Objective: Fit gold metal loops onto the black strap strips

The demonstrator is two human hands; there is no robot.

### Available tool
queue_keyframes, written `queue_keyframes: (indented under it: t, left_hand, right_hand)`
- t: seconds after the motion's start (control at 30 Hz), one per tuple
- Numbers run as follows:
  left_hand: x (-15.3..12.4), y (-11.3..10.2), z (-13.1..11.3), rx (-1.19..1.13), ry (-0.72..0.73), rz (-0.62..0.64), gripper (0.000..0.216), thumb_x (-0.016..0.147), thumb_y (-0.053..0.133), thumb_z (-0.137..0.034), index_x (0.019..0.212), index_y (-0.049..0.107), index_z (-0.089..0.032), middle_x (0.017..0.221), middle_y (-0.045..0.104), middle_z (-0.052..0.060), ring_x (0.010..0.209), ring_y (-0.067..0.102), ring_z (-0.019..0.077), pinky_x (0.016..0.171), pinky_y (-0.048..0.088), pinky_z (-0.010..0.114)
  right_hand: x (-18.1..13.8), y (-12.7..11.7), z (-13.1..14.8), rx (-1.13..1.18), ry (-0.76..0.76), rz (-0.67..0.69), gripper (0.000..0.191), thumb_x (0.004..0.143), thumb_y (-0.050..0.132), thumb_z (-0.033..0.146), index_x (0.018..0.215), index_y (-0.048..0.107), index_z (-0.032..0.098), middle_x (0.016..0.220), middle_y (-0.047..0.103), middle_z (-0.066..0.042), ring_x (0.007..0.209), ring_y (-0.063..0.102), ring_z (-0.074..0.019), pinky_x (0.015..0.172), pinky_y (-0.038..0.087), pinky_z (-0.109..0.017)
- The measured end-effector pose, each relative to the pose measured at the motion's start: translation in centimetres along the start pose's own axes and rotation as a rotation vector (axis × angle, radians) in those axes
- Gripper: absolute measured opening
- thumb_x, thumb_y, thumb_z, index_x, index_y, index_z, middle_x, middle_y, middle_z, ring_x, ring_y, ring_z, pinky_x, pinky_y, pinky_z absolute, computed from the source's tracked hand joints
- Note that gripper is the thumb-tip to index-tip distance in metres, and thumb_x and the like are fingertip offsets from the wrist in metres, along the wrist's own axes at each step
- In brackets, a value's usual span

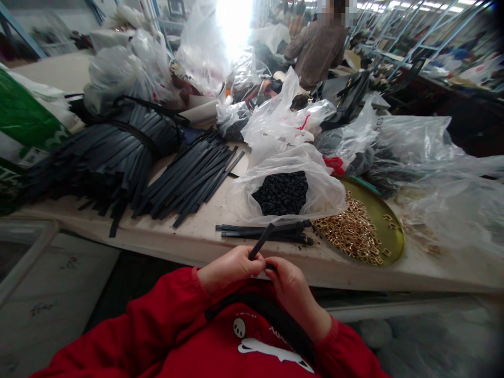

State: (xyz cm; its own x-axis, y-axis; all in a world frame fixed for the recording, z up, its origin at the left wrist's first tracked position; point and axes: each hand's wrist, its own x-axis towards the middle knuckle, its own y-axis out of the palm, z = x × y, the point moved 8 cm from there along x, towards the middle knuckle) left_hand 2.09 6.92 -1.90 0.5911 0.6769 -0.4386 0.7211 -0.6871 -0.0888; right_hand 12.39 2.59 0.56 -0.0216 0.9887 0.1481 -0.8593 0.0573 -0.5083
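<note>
My left hand is closed around a flat black strap, whose free end sticks up past the fingers. Close beside it, my right hand pinches a small dark piece at the strap's lower end; the fingers hide most of it. Just beyond my hands, several finished-looking black straps lie flat near the table edge. Behind them an open clear plastic bag holds many small black loops. To the right, a round gold tray carries a heap of small gold buckles.
A tied bundle of black straps and a loose fan of straps lie on the white table at left. Plastic bags crowd the back and right. A green-and-white sack stands far left. Another person is beyond the table.
</note>
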Motion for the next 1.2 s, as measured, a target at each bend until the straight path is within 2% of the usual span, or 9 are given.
queue_keyframes:
  t: [0.17, 0.27, 0.4, 0.5, 0.6, 0.77, 0.9, 1.07, 1.2]
  left_hand:
    - [-0.4, 0.6, -0.3, -0.153, -0.048, 0.101, 0.025, 0.070, 0.052, -0.039, 0.066, 0.054, -0.014, 0.054, 0.044, -0.005, 0.046, 0.032, 0.0068, 0.044, 0.023, 0.020]
    - [-0.2, 0.2, -0.9, -0.126, 0.006, 0.035, 0.022, 0.071, 0.052, -0.035, 0.064, 0.054, -0.015, 0.056, 0.047, -0.004, 0.051, 0.038, 0.0081, 0.049, 0.029, 0.020]
    - [-0.2, -0.6, -2.2, 0.097, 0.127, -0.084, 0.015, 0.072, 0.049, -0.028, 0.066, 0.055, -0.015, 0.059, 0.051, -0.003, 0.056, 0.043, 0.0103, 0.052, 0.032, 0.020]
    - [-0.5, -1.0, -2.8, 0.240, 0.174, -0.131, 0.012, 0.072, 0.049, -0.025, 0.071, 0.057, -0.015, 0.063, 0.054, -0.002, 0.058, 0.045, 0.0117, 0.053, 0.033, 0.021]
    - [-0.5, -0.9, -2.9, 0.281, 0.192, -0.103, 0.012, 0.074, 0.048, -0.023, 0.070, 0.056, -0.016, 0.063, 0.056, -0.002, 0.059, 0.048, 0.0120, 0.055, 0.035, 0.021]
    - [-0.3, -0.2, -3.1, 0.260, 0.220, 0.003, 0.015, 0.076, 0.046, -0.023, 0.068, 0.056, -0.016, 0.064, 0.057, -0.002, 0.062, 0.050, 0.0116, 0.058, 0.037, 0.020]
    - [0.1, -0.1, -2.9, 0.287, 0.231, -0.009, 0.015, 0.078, 0.046, -0.025, 0.070, 0.055, -0.016, 0.066, 0.057, -0.003, 0.063, 0.051, 0.0117, 0.060, 0.037, 0.020]
    - [0.1, -0.8, -1.9, 0.399, 0.189, -0.106, 0.020, 0.081, 0.045, -0.036, 0.080, 0.051, -0.017, 0.072, 0.057, -0.001, 0.066, 0.052, 0.0143, 0.058, 0.037, 0.023]
    - [-1.0, -1.3, -2.0, 0.566, 0.178, -0.108, 0.037, 0.089, 0.027, -0.046, 0.090, 0.050, -0.018, 0.078, 0.060, 0.002, 0.069, 0.055, 0.0173, 0.060, 0.036, 0.026]
  right_hand:
    - [-0.4, -0.2, -0.7, 0.201, 0.160, -0.078, 0.011, 0.076, 0.059, 0.026, 0.085, 0.064, 0.024, 0.074, 0.064, -0.001, 0.065, 0.056, -0.0161, 0.061, 0.042, -0.028]
    - [-0.3, 0.1, -1.3, 0.363, 0.242, -0.084, 0.014, 0.074, 0.062, 0.028, 0.086, 0.062, 0.022, 0.080, 0.063, -0.002, 0.071, 0.055, -0.0159, 0.066, 0.043, -0.027]
    - [-0.4, 0.8, -2.8, 0.611, 0.449, -0.112, 0.019, 0.069, 0.067, 0.034, 0.075, 0.057, 0.019, 0.068, 0.058, 0.001, 0.062, 0.051, -0.0125, 0.058, 0.040, -0.024]
    - [-0.3, 1.1, -2.9, 0.658, 0.484, -0.092, 0.020, 0.067, 0.069, 0.034, 0.072, 0.058, 0.018, 0.067, 0.058, 0.001, 0.062, 0.050, -0.0117, 0.059, 0.039, -0.024]
    - [-0.4, 1.5, -3.2, 0.731, 0.536, -0.059, 0.019, 0.066, 0.070, 0.031, 0.071, 0.059, 0.017, 0.063, 0.056, 0.003, 0.058, 0.047, -0.0095, 0.055, 0.036, -0.021]
    - [-1.4, 3.3, -3.5, 1.173, 0.685, 0.054, 0.011, 0.070, 0.068, 0.023, 0.075, 0.060, 0.017, 0.062, 0.055, 0.003, 0.053, 0.043, -0.0063, 0.051, 0.035, -0.018]
    - [-1.8, 4.2, -3.5, 1.425, 0.754, 0.065, 0.014, 0.067, 0.071, 0.018, 0.076, 0.062, 0.017, 0.062, 0.056, 0.005, 0.052, 0.046, -0.0037, 0.050, 0.039, -0.014]
    - [-2.0, 5.0, -3.4, 1.508, 0.834, 0.072, 0.018, 0.068, 0.071, 0.020, 0.083, 0.061, 0.017, 0.067, 0.061, 0.004, 0.055, 0.055, -0.0042, 0.054, 0.046, -0.015]
    - [-1.5, 4.2, -4.3, 1.460, 0.823, -0.059, 0.018, 0.067, 0.072, 0.019, 0.081, 0.060, 0.018, 0.074, 0.066, 0.002, 0.058, 0.059, -0.0053, 0.057, 0.049, -0.017]
